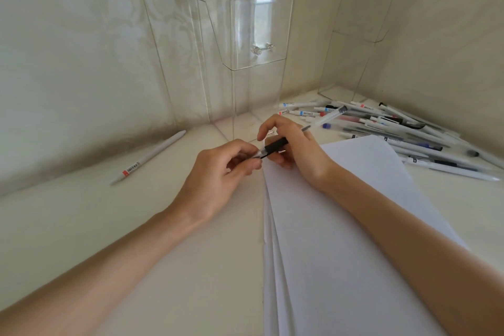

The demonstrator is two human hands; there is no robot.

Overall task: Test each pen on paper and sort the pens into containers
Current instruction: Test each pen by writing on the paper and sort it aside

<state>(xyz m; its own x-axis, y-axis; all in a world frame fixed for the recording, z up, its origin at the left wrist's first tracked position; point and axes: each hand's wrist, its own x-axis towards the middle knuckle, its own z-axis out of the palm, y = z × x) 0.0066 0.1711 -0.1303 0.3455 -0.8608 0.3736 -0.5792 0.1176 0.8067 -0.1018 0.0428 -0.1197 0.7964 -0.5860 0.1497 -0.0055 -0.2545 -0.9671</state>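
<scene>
Pen [275, 146] in both hands at the centre of the frame: my right hand [296, 151] is curled around its black grip section, with the pale barrel running out past my knuckles toward the upper right. My left hand [218, 177] pinches the clear end of the same pen between thumb and fingertips; whether that end is a cap or the bare tip, I cannot tell. The pen is held just above the top left corner of the paper [341, 226], a few loosely stacked white sheets that run down to the lower right of the frame under my right forearm.

A pile of pens [395, 128] lies scattered on the table [81, 226] at the right of the frame, most of them white-barrelled with red, blue or black markings. A tall clear container [245, 63] with a hinged lid stands just above my hands, against the patterned wall [81, 35]. A second container [357, 43], also clear, stands in the corner at the upper right, behind the pile. At the left, a lone pen [148, 157], white with a red band, lies well apart from the rest.
</scene>
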